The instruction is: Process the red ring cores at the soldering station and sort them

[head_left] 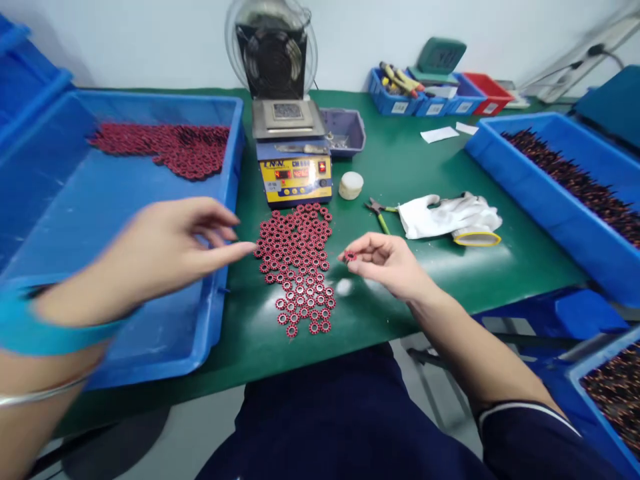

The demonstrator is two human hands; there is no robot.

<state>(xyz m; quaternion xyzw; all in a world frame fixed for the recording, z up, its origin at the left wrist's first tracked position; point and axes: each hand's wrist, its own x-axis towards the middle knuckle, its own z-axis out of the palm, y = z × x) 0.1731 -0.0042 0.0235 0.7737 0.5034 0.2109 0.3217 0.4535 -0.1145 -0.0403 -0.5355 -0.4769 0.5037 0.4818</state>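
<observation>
Right hand pinching one small red ring between thumb and fingertips, as I see it. Left hand half open, thumb spread from curled fingers, nothing I can see in grasp. Between both hands, loose red rings on green counter, left thumb tip just beside them. Under left hand, blue tray; more red rings heaped beyond that hand. Past right hand, green-handled pliers; to its right, white gloves. Farther, yellow-and-blue device with lit digits.

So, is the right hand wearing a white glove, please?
No, the right hand is bare, and the gloves lie on the table.
</observation>
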